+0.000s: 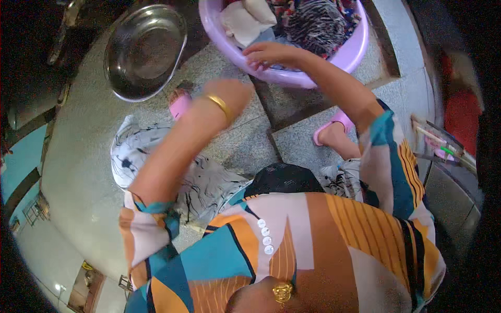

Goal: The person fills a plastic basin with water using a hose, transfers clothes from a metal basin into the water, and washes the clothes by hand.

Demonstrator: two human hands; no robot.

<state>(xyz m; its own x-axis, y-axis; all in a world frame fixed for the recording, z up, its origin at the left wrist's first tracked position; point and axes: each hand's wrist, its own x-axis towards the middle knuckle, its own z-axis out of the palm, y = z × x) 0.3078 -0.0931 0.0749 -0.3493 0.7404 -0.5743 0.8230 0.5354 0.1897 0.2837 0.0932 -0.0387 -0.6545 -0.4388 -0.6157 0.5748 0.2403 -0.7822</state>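
My right hand reaches over the near rim of a light purple plastic tub. Its fingers are loosely bent and apart, and I see nothing in them. Inside the tub lie a folded cream cloth and a black-and-white patterned cloth, along with other dark, colourful fabric. My left hand, below a gold bangle, hovers in front of the tub, left of my right hand. Motion smears it and its fingers are hidden, so whether it holds anything cannot be told.
A large oval metal basin stands on the floor at the far left. My feet, in pink slippers, are apart on the grey speckled tiles. A black mesh-textured thing is by my lap. Sticks or handles lie at the right.
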